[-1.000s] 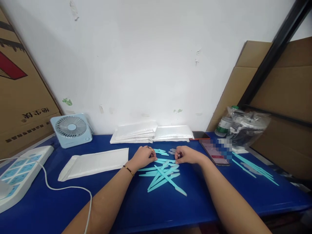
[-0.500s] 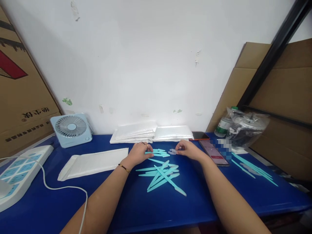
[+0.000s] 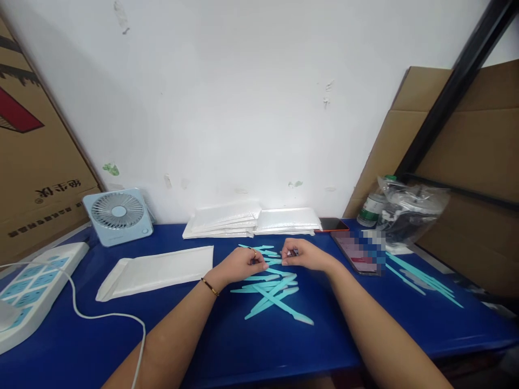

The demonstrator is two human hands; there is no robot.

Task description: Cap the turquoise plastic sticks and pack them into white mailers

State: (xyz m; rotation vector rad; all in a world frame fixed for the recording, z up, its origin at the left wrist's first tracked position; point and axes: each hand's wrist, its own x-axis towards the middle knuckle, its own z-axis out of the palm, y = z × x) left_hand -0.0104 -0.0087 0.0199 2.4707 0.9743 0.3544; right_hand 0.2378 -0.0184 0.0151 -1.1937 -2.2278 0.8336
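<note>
Several teal eyebrow razors (image 3: 275, 300) lie in a crisscross heap in the middle of the blue table. My left hand (image 3: 246, 263), a ring and a bracelet on it, is closed over the far side of the heap, pinching the handle of one razor (image 3: 274, 262). Facing it, my right hand (image 3: 298, 254) has its thumb and fingers pinched together at that razor's head end. Small clear pieces show between the right fingers, partly hidden. More teal razors (image 3: 242, 246) lie just beyond the left hand.
White padded mailers (image 3: 227, 219) are stacked against the wall, and one mailer (image 3: 158, 272) lies flat at left. A fan (image 3: 118, 216), power strip (image 3: 40, 286) and white cable (image 3: 105, 313) are further left. At right are a phone (image 3: 357, 254), bagged items (image 3: 413, 213) and more razors (image 3: 425, 278).
My left hand has moved right and nearer, onto another razor. My right hand has shifted left, bringing the two hands close together. Some razors in the heap have shifted.
</note>
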